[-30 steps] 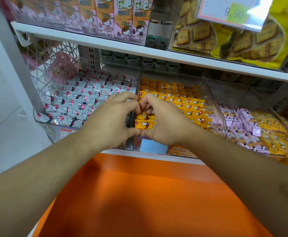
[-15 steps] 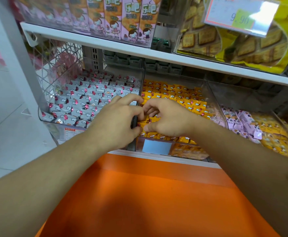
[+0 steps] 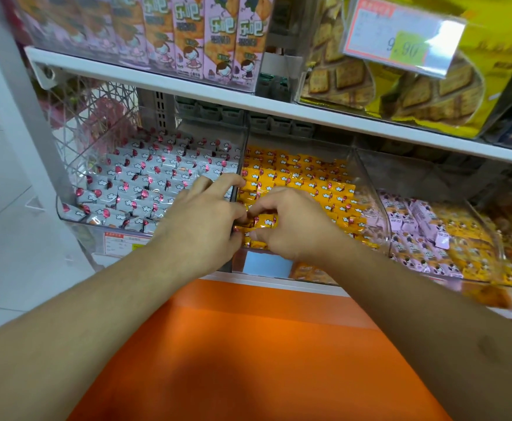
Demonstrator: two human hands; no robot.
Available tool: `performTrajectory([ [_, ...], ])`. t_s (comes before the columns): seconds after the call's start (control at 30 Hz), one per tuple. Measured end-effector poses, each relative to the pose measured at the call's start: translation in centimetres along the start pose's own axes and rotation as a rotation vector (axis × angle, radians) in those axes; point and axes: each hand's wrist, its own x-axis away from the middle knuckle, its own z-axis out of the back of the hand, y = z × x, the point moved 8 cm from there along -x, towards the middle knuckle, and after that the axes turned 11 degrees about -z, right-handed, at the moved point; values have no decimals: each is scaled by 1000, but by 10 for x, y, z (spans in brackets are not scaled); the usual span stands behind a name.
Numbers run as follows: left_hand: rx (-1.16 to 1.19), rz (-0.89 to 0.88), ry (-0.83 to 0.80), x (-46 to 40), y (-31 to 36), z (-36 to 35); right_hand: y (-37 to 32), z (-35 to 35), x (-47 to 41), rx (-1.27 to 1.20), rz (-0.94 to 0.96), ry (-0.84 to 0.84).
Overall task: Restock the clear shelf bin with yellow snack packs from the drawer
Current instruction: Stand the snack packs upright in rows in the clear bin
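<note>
Both hands have shifted slightly: left hand [image 3: 201, 221] and right hand [image 3: 291, 221] pinch yellow snack packs [image 3: 262, 221] (front row) inside the clear shelf bin [image 3: 367, 189], fingers curled.

We see two bare forearms, no sleeves, no watch, no gloves. Our left hand [image 3: 200, 229] and right hand [image 3: 294, 226] carry no rings that we can make out; a small round mark sits on the right forearm [image 3: 488, 347].
</note>
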Motion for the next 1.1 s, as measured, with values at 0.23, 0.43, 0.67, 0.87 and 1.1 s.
performTrajectory([
  [0.23, -23, -8, -3, -3, 5, -1, 9, 11, 11, 3, 2, 15],
  [0.43, 10, -143, 77, -12, 27, -2, 67, 37, 35, 41, -139, 79],
  [0.67, -56, -94, -35, -24, 36, -25, 69, 31, 35, -34, -183, 70],
  [0.87, -61, -14, -105, -29, 38, -25, 68, 31, 32, 36, -174, 43],
  [1.1, 42, 4, 33, -28, 50, -16, 87, 52, 45, 168, -130, 50],
])
